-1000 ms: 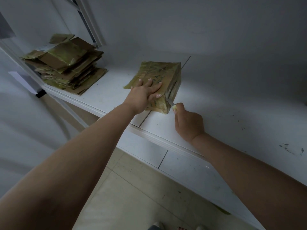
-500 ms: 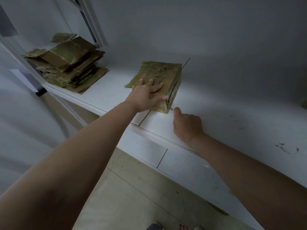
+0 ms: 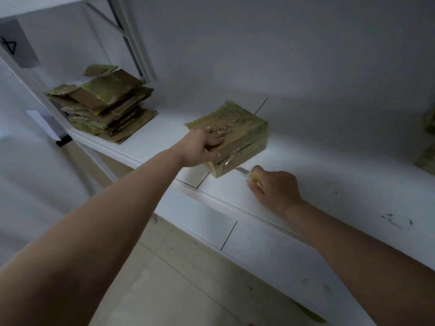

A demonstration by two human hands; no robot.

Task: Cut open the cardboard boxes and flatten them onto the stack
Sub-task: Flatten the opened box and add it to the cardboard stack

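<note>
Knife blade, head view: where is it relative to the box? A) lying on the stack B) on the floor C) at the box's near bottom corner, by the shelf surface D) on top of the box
C: the right hand holds the knife, whose blade points at the near lower corner of the taped cardboard box.

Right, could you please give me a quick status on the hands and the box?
Left hand gripping box top. Right hand holding knife, blade out at box's near corner. Box still whole, nothing blocking.

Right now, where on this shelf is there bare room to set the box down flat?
Bare shelf lies between the box and the cartons at the right edge, and a narrower strip between the flattened stack and the box. The front edge by the knife is crowded by both hands.
</note>
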